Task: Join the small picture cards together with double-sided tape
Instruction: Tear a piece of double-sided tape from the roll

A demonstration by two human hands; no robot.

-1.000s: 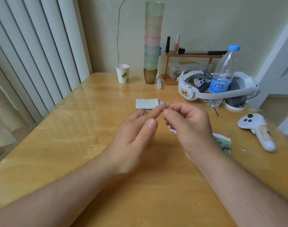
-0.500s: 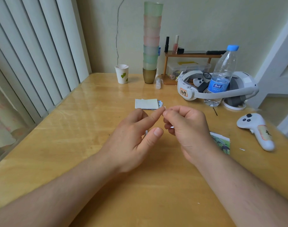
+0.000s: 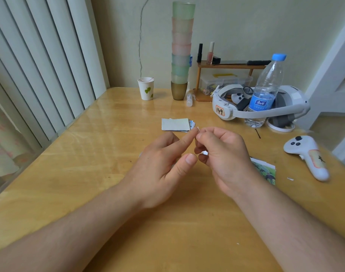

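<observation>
Hands meeting just in front of the card pile (image 3: 175,124)

Right hand (image 3: 224,156) pinches a tape scrap (image 3: 197,129); left hand (image 3: 163,165) loose, forefinger touching it.

Bare table (image 3: 85,173) at near left and centre gives open passage. Card stack (image 3: 175,124) sits mid-table. Far edge blocked by paper cup (image 3: 146,88) and cup tower (image 3: 181,48); right side crowded by headset (image 3: 260,107), bottle (image 3: 266,89), controller (image 3: 307,156).

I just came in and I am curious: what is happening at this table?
A person is joining picture cards with tape. The right hand pinches a tiny white scrap, probably tape, against the left hand forefinger tip. A card stack waits behind on the table; another card lies by the right wrist.
</observation>
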